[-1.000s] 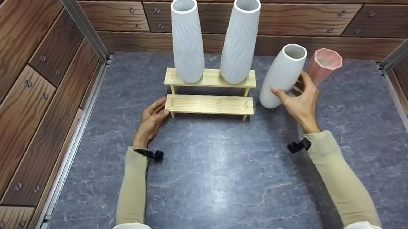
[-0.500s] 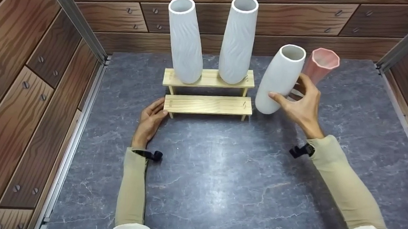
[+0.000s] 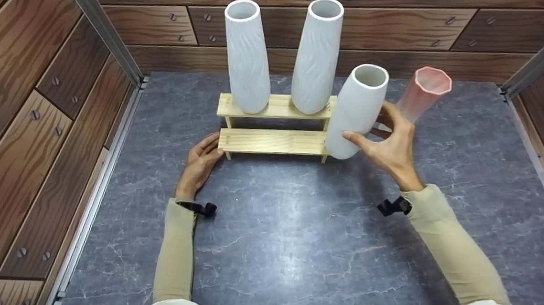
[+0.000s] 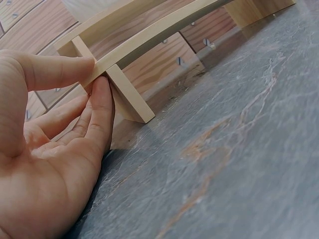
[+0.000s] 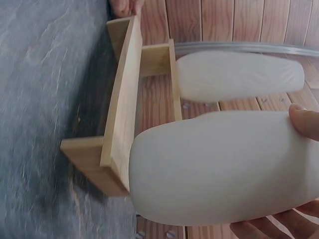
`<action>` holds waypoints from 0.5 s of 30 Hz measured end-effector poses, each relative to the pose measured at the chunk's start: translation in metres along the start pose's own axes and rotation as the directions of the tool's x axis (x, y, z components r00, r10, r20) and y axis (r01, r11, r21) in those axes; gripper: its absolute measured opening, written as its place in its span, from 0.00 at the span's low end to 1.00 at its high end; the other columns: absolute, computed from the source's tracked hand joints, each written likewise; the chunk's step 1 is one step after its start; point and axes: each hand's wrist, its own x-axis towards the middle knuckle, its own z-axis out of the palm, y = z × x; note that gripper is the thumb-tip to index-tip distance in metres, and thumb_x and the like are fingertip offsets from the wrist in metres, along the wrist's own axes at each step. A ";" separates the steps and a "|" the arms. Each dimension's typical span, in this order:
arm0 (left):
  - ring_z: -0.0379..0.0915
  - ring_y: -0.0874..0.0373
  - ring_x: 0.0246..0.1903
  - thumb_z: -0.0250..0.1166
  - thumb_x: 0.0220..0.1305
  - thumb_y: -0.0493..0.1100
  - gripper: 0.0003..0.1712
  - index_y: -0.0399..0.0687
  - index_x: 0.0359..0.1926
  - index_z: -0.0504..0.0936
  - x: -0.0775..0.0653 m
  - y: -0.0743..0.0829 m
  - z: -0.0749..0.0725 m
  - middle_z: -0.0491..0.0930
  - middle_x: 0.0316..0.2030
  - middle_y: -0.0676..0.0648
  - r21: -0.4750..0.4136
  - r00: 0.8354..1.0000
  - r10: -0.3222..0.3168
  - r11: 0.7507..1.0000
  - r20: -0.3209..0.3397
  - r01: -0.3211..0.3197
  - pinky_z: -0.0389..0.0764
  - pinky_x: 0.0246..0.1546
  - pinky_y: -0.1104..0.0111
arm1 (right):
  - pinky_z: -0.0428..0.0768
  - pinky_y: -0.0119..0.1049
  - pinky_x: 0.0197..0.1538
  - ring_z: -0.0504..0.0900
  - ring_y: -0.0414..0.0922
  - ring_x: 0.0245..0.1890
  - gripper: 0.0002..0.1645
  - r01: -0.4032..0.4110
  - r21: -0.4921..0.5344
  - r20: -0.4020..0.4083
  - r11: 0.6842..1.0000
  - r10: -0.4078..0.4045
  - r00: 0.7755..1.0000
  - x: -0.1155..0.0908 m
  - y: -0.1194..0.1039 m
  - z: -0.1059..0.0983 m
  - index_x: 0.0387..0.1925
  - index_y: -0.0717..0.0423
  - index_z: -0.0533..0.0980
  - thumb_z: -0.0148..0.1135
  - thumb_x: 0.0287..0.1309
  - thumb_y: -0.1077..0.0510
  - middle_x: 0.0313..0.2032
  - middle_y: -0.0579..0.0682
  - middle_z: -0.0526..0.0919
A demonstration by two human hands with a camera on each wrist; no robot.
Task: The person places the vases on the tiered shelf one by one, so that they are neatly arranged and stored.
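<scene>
A smooth white vase point(image 3: 357, 111), leaning slightly, is held in my right hand point(image 3: 390, 144) at the right end of the two-step wooden stand point(image 3: 272, 141). Its base overlaps the lower step in the head view; in the right wrist view the vase point(image 5: 219, 169) is right by the shelf end. My left hand point(image 3: 200, 162) pinches the left end of that lower step, thumb on the board's edge and fingers beside the leg, as the left wrist view shows. On the upper step stand two taller white textured vases, one left point(image 3: 247, 60) and one right point(image 3: 317, 60).
Behind my right hand a pink faceted vase point(image 3: 422, 93) stands on the dark marbled tabletop point(image 3: 285, 230). Wood-patterned panels point(image 3: 395, 27) wall in the back and both sides, with a metal rail point(image 3: 98, 174) along the left edge.
My right hand has brought the white vase leftward and a little nearer, from beside the stand to its lower step's right end. My left hand stays at the stand.
</scene>
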 end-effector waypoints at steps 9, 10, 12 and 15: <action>0.74 0.53 0.64 0.59 0.73 0.24 0.38 0.28 0.80 0.59 -0.001 0.000 0.000 0.63 0.76 0.28 0.022 1.000 -0.011 1.000 0.004 0.011 0.80 0.64 0.71 | 0.90 0.33 0.49 0.88 0.44 0.50 0.48 0.049 0.054 0.049 0.997 -0.052 0.997 0.001 0.002 0.021 0.64 0.56 0.81 0.92 0.37 0.62 0.52 0.56 0.89; 0.74 0.52 0.65 0.60 0.73 0.24 0.38 0.28 0.80 0.59 -0.001 0.000 0.000 0.63 0.77 0.28 0.022 1.000 -0.013 1.000 -0.001 0.013 0.80 0.65 0.71 | 0.90 0.33 0.49 0.88 0.44 0.50 0.47 0.053 0.052 0.053 0.997 -0.056 0.997 0.001 0.000 0.024 0.64 0.56 0.81 0.92 0.37 0.62 0.52 0.56 0.89; 0.73 0.50 0.66 0.60 0.73 0.24 0.38 0.28 0.80 0.59 -0.001 0.000 0.000 0.63 0.77 0.28 0.027 1.000 -0.015 1.000 -0.004 0.015 0.79 0.65 0.71 | 0.90 0.33 0.49 0.88 0.44 0.50 0.47 0.060 0.048 0.061 0.997 -0.063 0.996 0.001 -0.005 0.029 0.64 0.57 0.81 0.92 0.37 0.62 0.52 0.56 0.89; 0.72 0.49 0.67 0.60 0.73 0.25 0.38 0.27 0.80 0.59 0.000 0.001 0.001 0.62 0.77 0.28 0.020 1.000 -0.016 1.000 -0.009 0.016 0.80 0.65 0.71 | 0.90 0.35 0.50 0.88 0.46 0.51 0.46 0.072 0.058 0.074 0.996 -0.077 0.994 0.001 -0.015 0.036 0.63 0.59 0.81 0.91 0.39 0.64 0.53 0.58 0.89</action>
